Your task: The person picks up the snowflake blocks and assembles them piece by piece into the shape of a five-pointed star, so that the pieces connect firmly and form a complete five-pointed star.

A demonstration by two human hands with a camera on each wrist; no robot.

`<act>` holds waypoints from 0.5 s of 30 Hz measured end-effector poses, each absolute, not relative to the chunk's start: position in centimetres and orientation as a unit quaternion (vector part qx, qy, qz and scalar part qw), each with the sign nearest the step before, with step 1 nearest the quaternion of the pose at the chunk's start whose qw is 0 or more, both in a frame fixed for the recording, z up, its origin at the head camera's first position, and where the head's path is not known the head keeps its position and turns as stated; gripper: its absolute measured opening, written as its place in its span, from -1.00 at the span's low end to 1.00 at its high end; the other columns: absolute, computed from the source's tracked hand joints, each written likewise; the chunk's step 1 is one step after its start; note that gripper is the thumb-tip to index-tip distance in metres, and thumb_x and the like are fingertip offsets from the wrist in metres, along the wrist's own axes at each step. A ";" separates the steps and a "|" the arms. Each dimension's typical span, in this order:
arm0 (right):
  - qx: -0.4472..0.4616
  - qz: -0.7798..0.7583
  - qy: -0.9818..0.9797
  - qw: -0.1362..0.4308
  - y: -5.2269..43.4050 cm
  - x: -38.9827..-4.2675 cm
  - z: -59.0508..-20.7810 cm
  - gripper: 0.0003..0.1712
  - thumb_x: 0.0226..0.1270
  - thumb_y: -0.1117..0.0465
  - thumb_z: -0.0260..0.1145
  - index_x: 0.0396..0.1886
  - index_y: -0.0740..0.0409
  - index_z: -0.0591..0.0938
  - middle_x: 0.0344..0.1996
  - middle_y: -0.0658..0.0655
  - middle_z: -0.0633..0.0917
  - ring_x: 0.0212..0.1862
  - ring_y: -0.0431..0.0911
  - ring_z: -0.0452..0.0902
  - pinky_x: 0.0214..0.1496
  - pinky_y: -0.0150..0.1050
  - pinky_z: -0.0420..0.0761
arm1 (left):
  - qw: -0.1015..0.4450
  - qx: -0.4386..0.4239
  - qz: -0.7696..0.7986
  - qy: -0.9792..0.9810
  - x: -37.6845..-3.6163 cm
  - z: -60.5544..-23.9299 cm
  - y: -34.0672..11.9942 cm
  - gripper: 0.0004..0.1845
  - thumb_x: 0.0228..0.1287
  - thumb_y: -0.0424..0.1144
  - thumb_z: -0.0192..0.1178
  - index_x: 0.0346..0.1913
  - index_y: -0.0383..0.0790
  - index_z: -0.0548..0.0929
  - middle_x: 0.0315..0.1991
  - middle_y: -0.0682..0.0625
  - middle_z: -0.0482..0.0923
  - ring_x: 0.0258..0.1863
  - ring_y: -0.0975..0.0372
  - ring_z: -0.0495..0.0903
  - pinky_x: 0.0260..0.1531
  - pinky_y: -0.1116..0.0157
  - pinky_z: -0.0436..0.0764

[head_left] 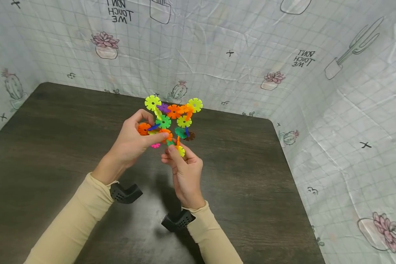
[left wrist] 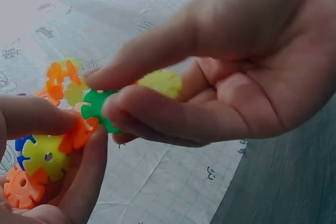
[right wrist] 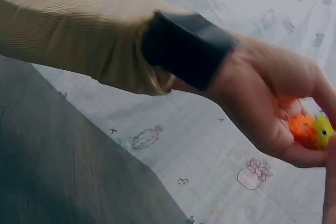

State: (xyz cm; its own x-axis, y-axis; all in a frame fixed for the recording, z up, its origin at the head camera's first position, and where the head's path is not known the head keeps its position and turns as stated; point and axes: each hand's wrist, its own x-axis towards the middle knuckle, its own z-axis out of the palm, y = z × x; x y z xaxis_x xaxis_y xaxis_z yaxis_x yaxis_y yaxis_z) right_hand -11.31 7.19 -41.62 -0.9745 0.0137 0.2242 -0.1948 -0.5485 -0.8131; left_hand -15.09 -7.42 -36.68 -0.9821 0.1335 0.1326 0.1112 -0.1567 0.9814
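Observation:
A structure of interlocking plastic flower discs (head_left: pixel 173 112) in orange, yellow, green, purple and blue is held up above the table. The left hand (head_left: pixel 132 137) grips its left side, thumb on an orange disc (left wrist: pixel 79 134). Beside that thumb, the right hand (head_left: pixel 187 172) pinches a green disc (left wrist: pixel 97 109) between thumb and fingers. A yellow disc (left wrist: pixel 161 83) shows behind the right fingers. Orange and yellow discs (right wrist: pixel 302 129) sit within the left hand in the right wrist view. Whether the green disc is joined to the orange one is hard to tell.
A dark wooden table (head_left: pixel 244 190) lies beneath both hands. Pale grid-patterned cloth (head_left: pixel 211 69) with cactus drawings hangs around its back and sides. Black wrist devices (head_left: pixel 125 194) are worn over cream sleeves (head_left: pixel 72 216).

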 end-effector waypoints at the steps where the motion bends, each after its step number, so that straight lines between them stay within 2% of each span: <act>1: 0.099 0.877 -0.466 0.052 7.3 -11.3 -41.7 -0.71 0.27 0.34 0.26 -0.07 0.46 0.58 -0.41 0.14 0.71 -0.41 -0.15 0.69 -0.23 -0.27 0.70 | 0.010 0.098 0.755 0.648 -15.1 -36.7 -7.5 -0.59 0.03 -0.39 0.38 -0.29 -0.16 0.28 -0.43 -0.05 0.39 -0.52 0.21 0.46 -0.58 0.40 0.45; 3: 0.099 0.879 -0.465 0.048 7.5 -11.3 -41.8 -0.72 0.28 0.34 0.25 -0.07 0.46 0.58 -0.41 0.14 0.71 -0.41 -0.15 0.68 -0.24 -0.29 0.69 | 0.012 0.100 0.755 0.648 -15.1 -36.7 -7.5 -0.58 0.03 -0.39 0.39 -0.29 -0.16 0.28 -0.45 -0.04 0.37 -0.54 0.22 0.43 -0.60 0.41 0.44; 9: 0.087 0.848 -0.510 0.118 6.6 -11.0 -41.7 -0.65 0.25 0.29 0.30 -0.02 0.43 0.59 -0.36 0.14 0.72 -0.36 -0.11 0.71 -0.16 -0.14 0.69 | 0.004 0.089 0.753 0.651 -15.0 -36.8 -7.3 -0.57 0.02 -0.36 0.40 -0.29 -0.14 0.28 -0.38 -0.04 0.40 -0.51 0.22 0.48 -0.62 0.39 0.43; 10: 0.088 0.847 -0.510 0.118 6.6 -11.1 -41.7 -0.65 0.25 0.29 0.30 -0.03 0.43 0.59 -0.36 0.14 0.72 -0.36 -0.11 0.71 -0.16 -0.14 0.69 | 0.006 0.092 0.756 0.648 -15.1 -36.8 -7.3 -0.57 0.02 -0.36 0.40 -0.29 -0.14 0.27 -0.37 -0.05 0.42 -0.48 0.20 0.51 -0.59 0.39 0.47; 11: 0.091 0.852 -0.505 0.109 6.7 -11.1 -41.7 -0.66 0.25 0.30 0.29 -0.03 0.43 0.59 -0.37 0.14 0.71 -0.37 -0.11 0.70 -0.17 -0.15 0.69 | 0.006 0.095 0.756 0.648 -15.1 -36.8 -7.4 -0.57 0.02 -0.37 0.40 -0.29 -0.14 0.27 -0.39 -0.06 0.41 -0.51 0.20 0.48 -0.60 0.39 0.46; 15: 0.097 0.872 -0.479 0.043 7.5 -11.3 -41.9 -0.75 0.28 0.33 0.26 -0.12 0.44 0.58 -0.41 0.13 0.71 -0.41 -0.15 0.68 -0.22 -0.27 0.69 | 0.030 0.104 0.757 0.644 -15.2 -36.9 -7.8 -0.57 0.04 -0.38 0.38 -0.30 -0.16 0.26 -0.35 -0.08 0.39 -0.48 0.17 0.52 -0.49 0.35 0.58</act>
State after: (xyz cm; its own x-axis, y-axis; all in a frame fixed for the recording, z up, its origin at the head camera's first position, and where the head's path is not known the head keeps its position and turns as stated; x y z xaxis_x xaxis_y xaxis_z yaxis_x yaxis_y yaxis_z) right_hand -11.35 7.47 -41.89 -0.9775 -0.0171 0.2100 -0.1681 -0.5381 -0.8260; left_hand -15.19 -7.79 -36.90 -0.9766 0.1792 0.1187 0.0885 -0.1682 0.9818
